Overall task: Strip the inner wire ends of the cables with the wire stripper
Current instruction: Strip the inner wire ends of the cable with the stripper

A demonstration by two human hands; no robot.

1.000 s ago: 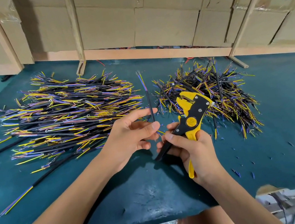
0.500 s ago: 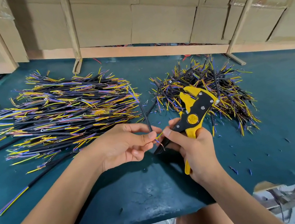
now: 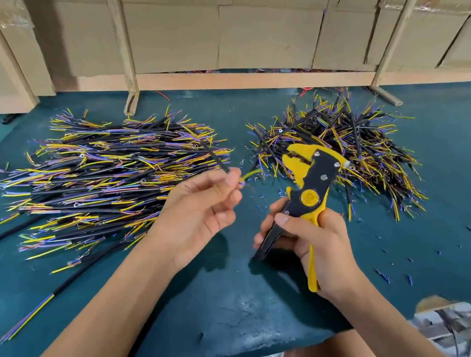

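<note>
- Just left of the wire stripper [image 3: 311,179], the left hand [image 3: 199,213] pinches a black cable [image 3: 214,158], its yellow and purple inner wires aimed at the tool's head, probably for feeding in.
- The right hand [image 3: 318,242] wraps the stripper's handles, its jaws standing apart.
- The cable's jacket is thin and black.

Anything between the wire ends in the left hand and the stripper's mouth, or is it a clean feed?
Nothing visible blocks it. The left hand pinches the cable, its wire ends poking right toward the stripper held in the right hand. Only open air over the mat separates them.
</note>
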